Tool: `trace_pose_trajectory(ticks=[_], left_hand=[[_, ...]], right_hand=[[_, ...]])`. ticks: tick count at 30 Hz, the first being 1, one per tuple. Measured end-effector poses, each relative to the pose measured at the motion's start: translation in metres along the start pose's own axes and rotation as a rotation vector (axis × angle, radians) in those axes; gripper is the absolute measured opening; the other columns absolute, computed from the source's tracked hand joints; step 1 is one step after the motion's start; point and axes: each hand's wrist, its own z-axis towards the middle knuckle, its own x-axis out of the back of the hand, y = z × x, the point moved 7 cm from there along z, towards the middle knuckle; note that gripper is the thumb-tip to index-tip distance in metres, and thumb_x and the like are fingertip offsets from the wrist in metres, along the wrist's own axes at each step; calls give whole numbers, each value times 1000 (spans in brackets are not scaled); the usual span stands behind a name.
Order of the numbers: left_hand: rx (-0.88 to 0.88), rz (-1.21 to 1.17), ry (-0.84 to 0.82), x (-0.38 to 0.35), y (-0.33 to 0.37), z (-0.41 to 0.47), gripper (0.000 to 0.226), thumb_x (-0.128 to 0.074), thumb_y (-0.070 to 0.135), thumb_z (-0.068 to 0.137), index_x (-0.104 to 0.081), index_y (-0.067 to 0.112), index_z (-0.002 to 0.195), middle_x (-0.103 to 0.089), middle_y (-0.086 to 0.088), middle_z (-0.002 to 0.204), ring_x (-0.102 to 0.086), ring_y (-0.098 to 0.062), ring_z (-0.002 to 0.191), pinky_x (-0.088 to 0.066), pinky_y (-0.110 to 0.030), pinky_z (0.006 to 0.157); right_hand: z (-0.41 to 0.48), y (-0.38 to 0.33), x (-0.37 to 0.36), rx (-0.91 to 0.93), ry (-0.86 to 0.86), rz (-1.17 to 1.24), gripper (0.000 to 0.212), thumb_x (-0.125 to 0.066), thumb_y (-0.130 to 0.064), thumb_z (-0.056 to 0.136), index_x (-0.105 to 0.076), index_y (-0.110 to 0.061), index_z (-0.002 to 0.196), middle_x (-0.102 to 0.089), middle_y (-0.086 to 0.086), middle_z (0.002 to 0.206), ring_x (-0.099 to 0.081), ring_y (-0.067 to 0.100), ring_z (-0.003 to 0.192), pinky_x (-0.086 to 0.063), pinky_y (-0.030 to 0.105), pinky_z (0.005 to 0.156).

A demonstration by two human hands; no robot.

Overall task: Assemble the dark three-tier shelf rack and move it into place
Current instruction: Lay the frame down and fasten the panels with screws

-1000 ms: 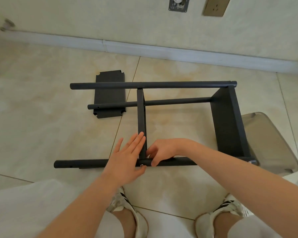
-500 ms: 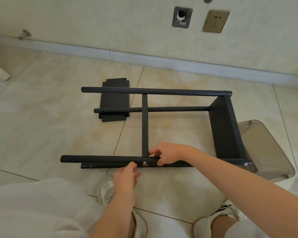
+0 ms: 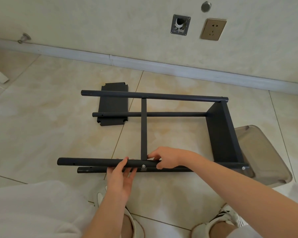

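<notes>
The dark rack frame [image 3: 179, 97] lies on its side on the tiled floor, its round poles running left to right. One shelf panel [image 3: 221, 133] is fixed at the right end and a thin middle shelf [image 3: 144, 127] stands edge-on across the poles. A loose dark shelf panel [image 3: 113, 107] lies flat on the floor under the far poles' left ends. My left hand [image 3: 121, 177] grips the near upper pole [image 3: 86, 163] from below, thumb on top. My right hand [image 3: 163, 157] grips the same pole just right of the middle shelf's screw [image 3: 143, 166].
A clear grey plastic tub [image 3: 265, 152] sits on the floor behind the rack's right end. The wall with baseboard [image 3: 144, 63], a socket [image 3: 212, 30] and a pipe outlet [image 3: 180, 24] runs along the far side. My two shoes [image 3: 230, 217] are close below the rack.
My left hand left the middle shelf, dropped back, then came up to grip the near pole. My right hand stayed on the pole. The view tilted up toward the wall.
</notes>
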Motion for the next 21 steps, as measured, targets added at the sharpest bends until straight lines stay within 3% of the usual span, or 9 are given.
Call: trace_pose_trajectory(ticks=[9, 14, 21], left_hand=[[-12, 29, -70, -5, 4, 0, 54, -61, -3, 94, -47, 19, 141, -62, -19, 126, -65, -34, 113, -57, -53, 80], [-67, 41, -93, -14, 11, -3, 65, -63, -4, 92, -43, 27, 146, -63, -17, 125, -66, -32, 112, -58, -52, 80], [-88, 47, -62, -16, 17, -17, 63, -63, -5, 92, -44, 23, 145, -62, -19, 128, -66, -32, 110, -61, -50, 70]], right_hand=[[-8, -2, 5, 6, 48, 2, 45, -53, -4, 95, -53, -13, 139, -63, 10, 126, -57, 30, 112, -45, 41, 102], [-16, -2, 14, 4, 90, -53, 26, -51, -7, 94, -65, -6, 116, -65, 17, 112, -59, 34, 105, -48, 46, 96], [-26, -12, 13, 27, 112, -94, 25, -49, -6, 96, -64, -6, 116, -63, 18, 109, -58, 34, 102, -46, 45, 92]])
